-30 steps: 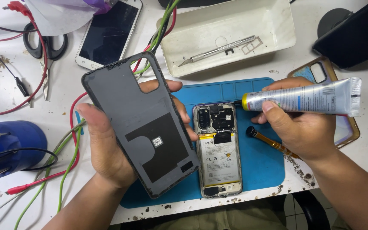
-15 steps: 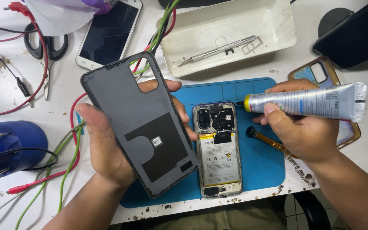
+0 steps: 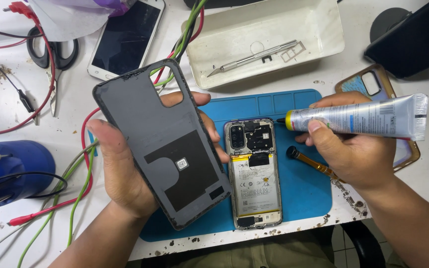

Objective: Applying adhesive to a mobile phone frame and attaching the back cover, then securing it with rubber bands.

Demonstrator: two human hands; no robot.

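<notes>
the grey phone back cover sat tilted in the left hand, inner side up, thumb along its left edge and fingers wrapped behind it, gripping it above the left end of the blue repair mat. just right of the cover, the opened phone lay flat on the mat with its battery and camera module showing. right of the phone, the right hand had its fingers closed around a glue tube, the nozzle pointing left, close above the phone's top right corner. an orange-handled tool lay on the mat under that hand. beyond the mat's far edge stood a white tray with a scalpel. a cracked white phone lay on the bench left of the tray.
</notes>
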